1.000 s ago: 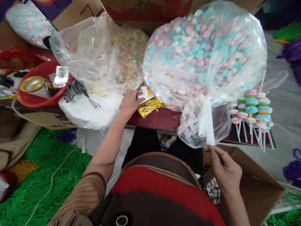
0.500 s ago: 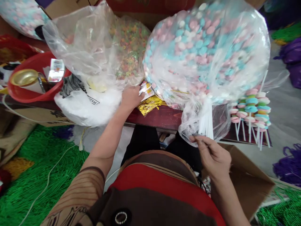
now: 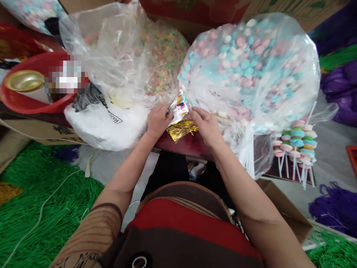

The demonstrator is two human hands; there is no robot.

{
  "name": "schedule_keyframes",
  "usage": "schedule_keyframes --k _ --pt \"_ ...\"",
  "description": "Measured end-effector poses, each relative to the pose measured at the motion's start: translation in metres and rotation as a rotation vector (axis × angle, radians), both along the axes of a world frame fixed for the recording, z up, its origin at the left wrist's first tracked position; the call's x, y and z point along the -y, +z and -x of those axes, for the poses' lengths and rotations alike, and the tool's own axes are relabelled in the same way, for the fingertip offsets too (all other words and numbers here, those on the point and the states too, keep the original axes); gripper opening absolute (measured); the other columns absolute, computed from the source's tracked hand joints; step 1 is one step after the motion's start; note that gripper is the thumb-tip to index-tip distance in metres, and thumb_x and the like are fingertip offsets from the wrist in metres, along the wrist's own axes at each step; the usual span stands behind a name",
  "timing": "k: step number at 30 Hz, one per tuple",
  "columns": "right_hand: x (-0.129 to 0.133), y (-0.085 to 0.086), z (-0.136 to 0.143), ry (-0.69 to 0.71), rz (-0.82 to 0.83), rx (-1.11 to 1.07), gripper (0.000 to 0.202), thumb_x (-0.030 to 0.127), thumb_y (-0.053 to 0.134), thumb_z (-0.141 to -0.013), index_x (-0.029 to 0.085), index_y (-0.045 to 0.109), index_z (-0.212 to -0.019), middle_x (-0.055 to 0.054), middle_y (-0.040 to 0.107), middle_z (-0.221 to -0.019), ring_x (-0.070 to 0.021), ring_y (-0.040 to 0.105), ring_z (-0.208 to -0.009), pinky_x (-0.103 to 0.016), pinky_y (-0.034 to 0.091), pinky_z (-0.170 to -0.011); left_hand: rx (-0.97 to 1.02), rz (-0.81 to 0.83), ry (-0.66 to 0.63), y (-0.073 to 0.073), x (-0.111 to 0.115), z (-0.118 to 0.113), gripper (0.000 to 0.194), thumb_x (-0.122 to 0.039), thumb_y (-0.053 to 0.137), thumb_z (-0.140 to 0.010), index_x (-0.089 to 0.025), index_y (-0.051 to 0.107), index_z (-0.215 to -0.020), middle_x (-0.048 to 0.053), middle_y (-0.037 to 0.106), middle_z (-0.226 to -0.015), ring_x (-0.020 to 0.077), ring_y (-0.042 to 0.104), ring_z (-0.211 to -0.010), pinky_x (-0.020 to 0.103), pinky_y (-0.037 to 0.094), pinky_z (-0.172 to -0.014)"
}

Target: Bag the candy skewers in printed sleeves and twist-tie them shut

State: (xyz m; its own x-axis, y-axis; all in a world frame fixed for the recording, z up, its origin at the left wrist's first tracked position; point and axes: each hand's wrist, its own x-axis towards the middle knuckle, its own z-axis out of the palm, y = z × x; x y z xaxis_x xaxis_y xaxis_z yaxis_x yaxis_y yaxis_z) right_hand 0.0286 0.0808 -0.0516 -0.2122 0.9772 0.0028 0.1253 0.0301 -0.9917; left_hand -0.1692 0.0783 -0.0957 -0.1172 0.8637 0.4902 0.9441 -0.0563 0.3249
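My left hand (image 3: 159, 120) is closed on the left edge of a small printed packet (image 3: 180, 109) at the middle of the dark red table (image 3: 195, 144). From the right, my right hand (image 3: 205, 124) pinches at the packet's other edge, thumb and finger together. Gold twist ties (image 3: 181, 131) lie in a bundle just below the packet. A big clear bag of pink, blue and white candies (image 3: 251, 70) stands behind my right hand. White sticks (image 3: 247, 152) lie in clear plastic to its right.
Candy skewers (image 3: 297, 141) lie at the table's right end. Behind on the left are a bag of colourful rings (image 3: 164, 56), a white bag (image 3: 106, 126) and a red basin (image 3: 16, 102). An open cardboard box (image 3: 287, 208) stands below right.
My right hand has moved left and up from the white sticks to the packet. My left hand and the packet are slightly raised into view, and the camera view has shifted a little.
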Motion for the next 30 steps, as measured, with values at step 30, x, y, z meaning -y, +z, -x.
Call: schedule_keyframes --k 30 --pt "-0.046 0.022 0.032 0.057 0.1 0.148 0.071 0.082 0.041 -0.09 0.019 0.073 -0.103 -0.008 0.073 -0.089 -0.0214 0.071 -0.085 -0.035 0.056 -0.076 0.058 0.029 -0.185 0.008 0.01 -0.008 0.036 -0.038 0.053 -0.098 -0.017 0.069 -0.123 0.016 0.074 -0.118 0.0317 0.067 -0.114 0.047 0.045 -0.102"
